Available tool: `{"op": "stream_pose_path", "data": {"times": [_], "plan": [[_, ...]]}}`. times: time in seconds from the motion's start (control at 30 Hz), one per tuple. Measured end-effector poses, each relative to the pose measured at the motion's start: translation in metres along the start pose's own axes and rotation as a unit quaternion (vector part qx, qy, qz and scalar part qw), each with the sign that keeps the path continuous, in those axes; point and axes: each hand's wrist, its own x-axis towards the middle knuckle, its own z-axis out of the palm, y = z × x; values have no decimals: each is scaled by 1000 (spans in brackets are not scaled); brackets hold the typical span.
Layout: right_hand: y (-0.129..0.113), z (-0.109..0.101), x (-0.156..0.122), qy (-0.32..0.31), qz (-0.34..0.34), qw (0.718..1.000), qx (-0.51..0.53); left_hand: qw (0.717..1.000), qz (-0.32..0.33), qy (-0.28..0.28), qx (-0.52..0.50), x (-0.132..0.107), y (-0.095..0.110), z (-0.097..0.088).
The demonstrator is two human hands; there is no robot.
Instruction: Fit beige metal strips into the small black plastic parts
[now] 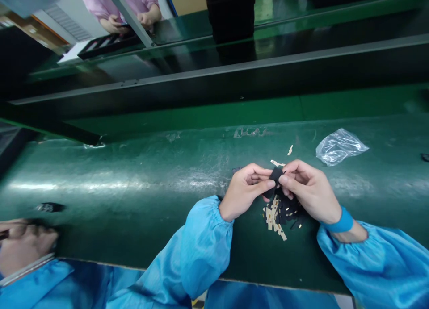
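Observation:
My left hand [246,188] pinches a small flat black part [275,175] between thumb and fingers, above the green bench. Opposite it, my right hand [308,188], with a blue band on the wrist, has its thumb and forefinger closed at the part's right edge. What the right fingertips grip is too small to make out. Below the hands lies a pile of small black pieces [287,209]. Beside it are flat cream-coloured strips [274,217], some with small holes. Another few cream strips [277,163] lie just beyond my fingertips.
A crumpled clear plastic bag [340,147] lies to the right. At far left are a co-worker's hand [27,244] and a small black object [50,207]. A raised shelf with a metal edge [208,71] crosses behind the bench [150,166]. Another person's hands [130,23] show beyond it.

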Motion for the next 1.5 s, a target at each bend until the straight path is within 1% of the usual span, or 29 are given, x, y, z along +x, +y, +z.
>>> {"op": "stream_pose_path", "data": {"times": [0.1, 0.17, 0.3, 0.37, 0.47, 0.53, 0.67, 0.7, 0.77, 0.87, 0.93, 1.0, 1.03, 1.07, 1.13, 1.17, 1.23, 1.27, 1.3, 1.37, 1.4, 1.43, 1.5], "plan": [[4, -4, 1, -24, 8, 999, 35, 999, -28, -31, -29, -1, -1, -2], [7, -4, 1, -31, 10, 998, 52, 997, -39, -41, -46, -1, -1, -2], [8, -2, 0, -40, -13, 996, 85, 996, -45, -30, -68, 1, -2, -3], [6, 0, -1, -45, -33, 995, 87, 996, -42, -20, -76, 1, -2, -2], [5, 5, -2, -27, -51, 996, 64, 995, -39, -23, -84, 1, -3, -1], [6, 6, -1, -23, -47, 997, 57, 994, -41, -35, -93, 1, -3, 0], [9, 2, 1, -57, -25, 995, 75, 991, -46, -58, -110, 1, -4, -1], [9, 0, 2, -62, -25, 995, 76, 992, -43, -56, -107, 1, -4, -1], [9, -3, 1, -64, -25, 996, 61, 995, -31, -37, -85, 2, -3, -1], [8, -4, -1, -37, -11, 999, 6, 999, -11, 6, -45, 6, -4, -1], [7, -4, -1, -27, 11, 1000, -10, 999, -4, 12, -31, 9, -6, 0], [4, -7, 2, -26, 45, 999, 5, 1000, 8, 7, -19, 12, -6, 0], [1, -10, 7, -20, 63, 998, 17, 1000, 23, 15, -10, 13, -6, 0], [-4, -15, 13, -8, 79, 997, 25, 998, 45, 34, 2, 15, -5, -1], [-16, -27, 30, 43, 83, 995, 33, 989, 104, 103, 29, 19, -2, -5], [-22, -33, 39, 76, 71, 994, 35, 980, 132, 145, 42, 21, 1, -8], [-32, -43, 55, 170, 20, 982, 81, 960, 171, 213, 63, 24, 6, -15], [-34, -46, 61, 201, 8, 974, 100, 952, 182, 233, 76, 25, 9, -18], [-34, -47, 63, 208, 16, 974, 93, 946, 188, 246, 98, 26, 11, -22], [-26, -45, 60, 205, 25, 976, 68, 935, 189, 240, 178, 26, 15, -28], [-20, -43, 55, 209, 13, 977, 31, 925, 190, 227, 236, 25, 17, -31], [-14, -40, 49, 218, -6, 976, 1, 910, 193, 206, 303, 23, 18, -34], [-3, -36, 38, 213, -47, 975, -32, 860, 203, 157, 440, 18, 19, -38]]}}
